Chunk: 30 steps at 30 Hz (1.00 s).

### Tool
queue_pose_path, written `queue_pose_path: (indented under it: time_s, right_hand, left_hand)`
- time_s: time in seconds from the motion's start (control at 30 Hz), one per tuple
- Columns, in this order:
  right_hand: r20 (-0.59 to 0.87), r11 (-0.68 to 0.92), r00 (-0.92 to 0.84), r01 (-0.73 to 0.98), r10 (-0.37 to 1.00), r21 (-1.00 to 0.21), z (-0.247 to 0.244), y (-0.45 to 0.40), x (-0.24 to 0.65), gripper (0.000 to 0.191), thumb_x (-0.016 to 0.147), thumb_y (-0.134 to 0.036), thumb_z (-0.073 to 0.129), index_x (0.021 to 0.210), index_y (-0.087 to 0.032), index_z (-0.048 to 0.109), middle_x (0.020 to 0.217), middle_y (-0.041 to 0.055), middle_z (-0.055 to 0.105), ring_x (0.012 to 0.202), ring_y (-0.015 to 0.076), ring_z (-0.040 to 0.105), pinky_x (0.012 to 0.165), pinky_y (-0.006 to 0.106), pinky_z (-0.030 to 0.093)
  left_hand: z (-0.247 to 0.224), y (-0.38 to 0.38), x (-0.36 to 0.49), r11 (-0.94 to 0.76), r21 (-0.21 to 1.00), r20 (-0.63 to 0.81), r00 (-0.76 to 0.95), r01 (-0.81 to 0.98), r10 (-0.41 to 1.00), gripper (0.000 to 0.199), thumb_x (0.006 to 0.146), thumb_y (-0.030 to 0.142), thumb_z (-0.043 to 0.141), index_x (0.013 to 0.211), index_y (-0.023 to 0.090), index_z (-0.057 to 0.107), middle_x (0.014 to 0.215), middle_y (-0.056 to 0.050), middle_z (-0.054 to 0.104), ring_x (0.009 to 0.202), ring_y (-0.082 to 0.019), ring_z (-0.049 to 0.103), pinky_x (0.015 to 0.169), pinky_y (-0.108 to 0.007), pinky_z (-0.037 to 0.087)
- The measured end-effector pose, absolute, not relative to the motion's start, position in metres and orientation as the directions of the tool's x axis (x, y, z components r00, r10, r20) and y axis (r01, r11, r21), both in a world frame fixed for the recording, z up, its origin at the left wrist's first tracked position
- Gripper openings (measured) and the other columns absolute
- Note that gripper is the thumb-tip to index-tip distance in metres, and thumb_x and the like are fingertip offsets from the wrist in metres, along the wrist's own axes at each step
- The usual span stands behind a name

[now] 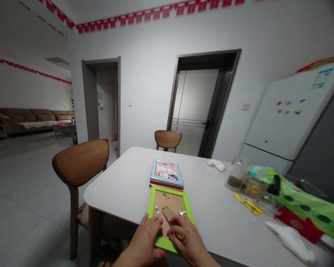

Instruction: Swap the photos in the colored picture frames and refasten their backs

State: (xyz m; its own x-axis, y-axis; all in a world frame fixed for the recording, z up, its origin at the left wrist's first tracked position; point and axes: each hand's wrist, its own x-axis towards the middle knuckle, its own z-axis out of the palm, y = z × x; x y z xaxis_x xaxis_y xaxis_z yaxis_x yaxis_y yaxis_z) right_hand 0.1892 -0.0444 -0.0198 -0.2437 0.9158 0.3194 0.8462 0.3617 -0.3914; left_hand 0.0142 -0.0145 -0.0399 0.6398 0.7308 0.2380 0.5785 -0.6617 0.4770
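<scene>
Green picture frame [168, 207] lies at the table edge [111, 193], left hand [143, 241] and right hand [185, 239] fingers [174, 230] flat on it.

Head view, forward and down.

We had dim, flat indoor light that seemed to fall from above, leaving a soft sheen on the floor tiles [22, 167] and only faint shadows under the left hand [144, 237] and the right hand [186, 241]. The refrigerator [284, 115] bent with wide-angle distortion at the right edge, and the white bag [292, 241] in the corner blurred.
</scene>
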Motion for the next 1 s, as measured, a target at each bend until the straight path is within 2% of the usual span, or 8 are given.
queue_pose_path:
  time_s: [0.13,0.27,0.37,0.5,0.63,0.83,0.93,1.0]
  right_hand:
    - [0.302,0.449,-0.357,0.829,0.884,-0.335,-0.009,-0.056,0.192,0.017,0.074,-0.028,0.047,0.079,-0.028,0.063,0.094,0.0013,0.055,0.090,0.0163,0.046,0.077,0.031,0.036]
    - [0.273,0.497,-0.424,0.811,0.863,-0.309,-0.003,-0.059,0.194,0.017,0.074,-0.028,0.047,0.081,-0.028,0.062,0.094,0.0021,0.054,0.090,0.0168,0.046,0.076,0.032,0.036]
    - [0.284,0.469,-0.386,0.816,0.878,-0.338,-0.008,-0.051,0.193,0.018,0.075,-0.027,0.047,0.078,-0.029,0.064,0.090,0.0015,0.055,0.088,0.0161,0.047,0.075,0.031,0.036]
    - [0.289,0.381,-0.283,0.844,0.914,-0.378,-0.015,-0.041,0.190,0.017,0.073,-0.026,0.049,0.066,-0.025,0.065,0.081,0.0007,0.055,0.080,0.0146,0.048,0.071,0.028,0.036]
    - [0.306,0.450,-0.353,0.819,0.884,-0.355,-0.011,-0.043,0.190,0.016,0.073,-0.026,0.048,0.065,-0.024,0.062,0.085,-0.0003,0.056,0.083,0.0139,0.048,0.073,0.028,0.034]
    - [0.301,0.491,-0.403,0.805,0.864,-0.332,-0.006,-0.051,0.194,0.020,0.076,-0.027,0.045,0.066,-0.025,0.062,0.086,0.0005,0.056,0.084,0.0143,0.048,0.074,0.029,0.035]
    - [0.310,0.442,-0.343,0.827,0.887,-0.348,-0.010,-0.043,0.203,0.025,0.079,-0.029,0.039,0.083,-0.026,0.063,0.091,0.0031,0.056,0.087,0.0153,0.048,0.077,0.028,0.036]
    - [0.340,0.308,-0.191,0.890,0.921,-0.335,-0.015,-0.032,0.211,0.030,0.080,-0.029,0.037,0.098,-0.022,0.059,0.095,0.0070,0.055,0.090,0.0172,0.047,0.080,0.028,0.036]
  left_hand:
    - [-0.032,-0.018,0.016,-0.648,0.484,0.216,0.637,0.589,0.740,0.051,0.057,0.035,0.069,0.102,0.019,0.050,0.120,-0.006,0.049,0.116,-0.020,0.037,0.102,-0.038,0.013]
    - [-0.026,-0.019,0.017,-0.637,0.476,0.193,0.634,0.607,0.749,0.051,0.059,0.035,0.067,0.103,0.020,0.049,0.119,-0.006,0.049,0.115,-0.020,0.038,0.101,-0.038,0.014]
    - [-0.026,-0.019,0.017,-0.642,0.467,0.201,0.634,0.608,0.747,0.054,0.059,0.034,0.067,0.107,0.020,0.047,0.116,-0.006,0.051,0.113,-0.020,0.039,0.101,-0.037,0.015]
    - [-0.026,-0.019,0.017,-0.654,0.462,0.220,0.637,0.599,0.739,0.061,0.059,0.032,0.067,0.112,0.017,0.042,0.107,-0.006,0.056,0.111,-0.021,0.041,0.101,-0.036,0.015]
    - [-0.021,-0.020,0.018,-0.652,0.453,0.224,0.630,0.608,0.743,0.048,0.058,0.034,0.068,0.099,0.019,0.048,0.095,-0.002,0.058,0.096,-0.020,0.050,0.097,-0.035,0.022]
    - [-0.016,-0.022,0.020,-0.646,0.447,0.241,0.613,0.618,0.753,0.043,0.052,0.033,0.073,0.085,0.020,0.049,0.088,0.002,0.057,0.085,-0.017,0.053,0.094,-0.031,0.026]
    - [-0.017,-0.021,0.019,-0.637,0.449,0.228,0.609,0.627,0.760,0.041,0.052,0.034,0.073,0.083,0.020,0.050,0.091,0.001,0.057,0.089,-0.018,0.052,0.095,-0.032,0.024]
    - [-0.018,-0.020,0.018,-0.632,0.454,0.218,0.609,0.628,0.762,0.043,0.053,0.034,0.073,0.087,0.020,0.050,0.096,0.000,0.057,0.094,-0.018,0.051,0.097,-0.033,0.022]
